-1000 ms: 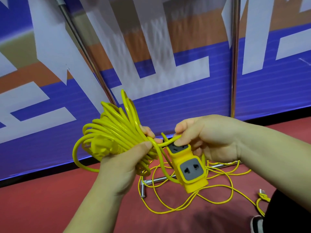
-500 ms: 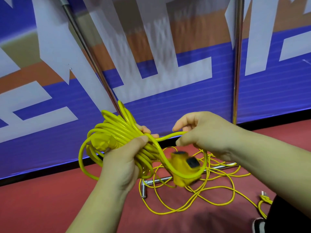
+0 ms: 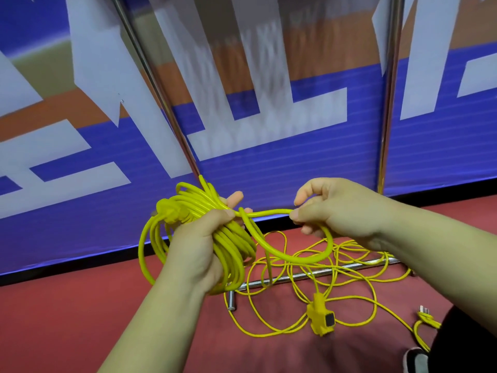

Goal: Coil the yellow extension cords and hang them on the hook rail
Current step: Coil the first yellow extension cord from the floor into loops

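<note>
Gripping a coil [image 3: 234,254] of yellow cord, the left hand [image 3: 199,251] wraps its fingers round the bundled loops. Just beside it, the right hand [image 3: 341,208] pinches a loose loop [image 3: 309,258] of the same cord. Below the right hand is a socket block [image 3: 321,319], among slack cord [image 3: 427,322] spread across a metal bar [image 3: 295,277] on the red floor [image 3: 80,319].
</note>
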Demonstrator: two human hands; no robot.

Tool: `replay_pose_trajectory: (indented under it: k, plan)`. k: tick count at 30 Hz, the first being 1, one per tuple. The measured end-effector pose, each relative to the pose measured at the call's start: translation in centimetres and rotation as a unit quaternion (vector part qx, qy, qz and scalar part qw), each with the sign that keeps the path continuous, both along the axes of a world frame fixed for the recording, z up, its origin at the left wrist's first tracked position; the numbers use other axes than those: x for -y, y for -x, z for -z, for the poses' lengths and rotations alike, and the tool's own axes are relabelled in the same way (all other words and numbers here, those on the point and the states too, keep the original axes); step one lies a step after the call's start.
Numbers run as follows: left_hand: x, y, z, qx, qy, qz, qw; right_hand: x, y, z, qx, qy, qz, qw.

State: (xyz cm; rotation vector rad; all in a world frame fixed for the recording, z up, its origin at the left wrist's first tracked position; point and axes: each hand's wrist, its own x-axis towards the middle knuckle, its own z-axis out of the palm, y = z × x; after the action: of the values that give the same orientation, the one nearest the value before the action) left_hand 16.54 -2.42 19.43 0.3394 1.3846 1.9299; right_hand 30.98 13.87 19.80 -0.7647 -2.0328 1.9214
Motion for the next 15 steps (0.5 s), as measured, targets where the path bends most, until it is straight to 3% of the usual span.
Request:
replay_pose_trajectory:
  k: [6,11,15]
  plan:
    - [0.4,0.7,0.2,0.05,0.029,-0.007,0.998,0.4,0.3,1.0,0.003,-0.111,0.043,0.993]
    - [0.4,0.7,0.2,0.02,0.015,-0.014,1.0,3.6,0.0,0.5,-0.076,-0.091,-0.128,0.985]
    - [0.3,0.7,0.1,0.049,-0.014,0.037,0.998,6.3,0.4,1.4,-0.092,-0.18,-0.13,0.971]
